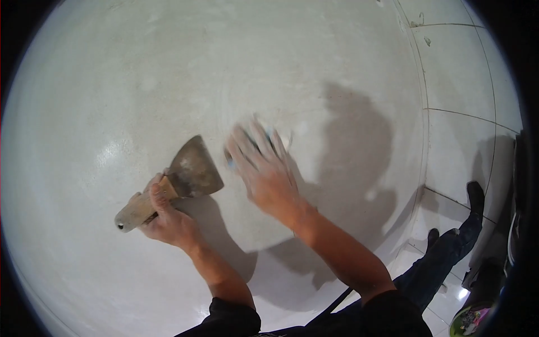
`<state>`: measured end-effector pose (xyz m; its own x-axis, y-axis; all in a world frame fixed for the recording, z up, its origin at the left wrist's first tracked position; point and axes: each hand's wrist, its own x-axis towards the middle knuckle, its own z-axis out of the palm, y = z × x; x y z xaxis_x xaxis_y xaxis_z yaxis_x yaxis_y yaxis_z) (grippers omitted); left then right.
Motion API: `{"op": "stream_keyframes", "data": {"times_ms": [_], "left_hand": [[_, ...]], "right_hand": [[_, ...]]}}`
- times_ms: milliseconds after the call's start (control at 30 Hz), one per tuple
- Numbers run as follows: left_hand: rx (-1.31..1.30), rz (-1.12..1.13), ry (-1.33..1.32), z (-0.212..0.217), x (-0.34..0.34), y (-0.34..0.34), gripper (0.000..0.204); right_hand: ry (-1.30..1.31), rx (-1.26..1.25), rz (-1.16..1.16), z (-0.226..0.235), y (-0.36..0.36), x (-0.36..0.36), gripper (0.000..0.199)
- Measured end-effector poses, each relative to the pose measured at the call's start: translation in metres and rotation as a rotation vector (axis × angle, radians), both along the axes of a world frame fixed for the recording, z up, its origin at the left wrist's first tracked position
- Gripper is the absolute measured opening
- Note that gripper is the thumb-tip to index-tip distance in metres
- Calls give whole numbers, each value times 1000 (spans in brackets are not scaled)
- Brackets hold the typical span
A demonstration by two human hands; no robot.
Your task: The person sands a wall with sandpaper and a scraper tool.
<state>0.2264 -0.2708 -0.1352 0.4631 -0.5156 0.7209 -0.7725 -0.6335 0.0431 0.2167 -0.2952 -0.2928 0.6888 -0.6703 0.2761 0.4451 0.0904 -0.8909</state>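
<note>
My left hand (pixel 168 218) is closed around the wooden handle of a putty knife (pixel 196 168), its thumb lying along the handle. The wide, stained metal blade points up and to the right. Smeared by motion, my right hand (pixel 264 165) lies with fingers spread over something against the pale, smooth wall (pixel 236 62). Bits of blue, white and dark show between and beside those fingers, but the thing beneath is too covered and blurred to name. Pale dust coats the fingers.
White floor tiles (pixel 455 78) run along the wall's right edge. My dark-trousered leg (pixel 443 258) and black shoe (pixel 475 196) are at the lower right. Near the corner stands a green-rimmed container (pixel 457 326) with mixed items inside. Shadows fall across the wall.
</note>
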Motion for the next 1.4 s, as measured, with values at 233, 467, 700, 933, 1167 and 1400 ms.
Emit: {"op": "stream_keyframes", "data": {"times_ms": [233,467,700,933,1167,1400], "left_hand": [[43,88,-101,25,5,11,24],[-105,50,-61,29,8,8,23],[-88,90,21,35,9,1,22],[-132,94,-86,65,0,19,23],[-89,56,-88,79,-6,30,26],[-78,81,-121,74,-6,35,25]], "right_hand": [[43,22,48,10,34,-21,40],[19,-75,-87,28,16,8,41],[-52,30,-54,57,-5,20,42],[-19,-84,16,54,6,12,50],[72,-65,-26,56,31,-8,47],[-38,-99,-141,76,7,31,50]]}}
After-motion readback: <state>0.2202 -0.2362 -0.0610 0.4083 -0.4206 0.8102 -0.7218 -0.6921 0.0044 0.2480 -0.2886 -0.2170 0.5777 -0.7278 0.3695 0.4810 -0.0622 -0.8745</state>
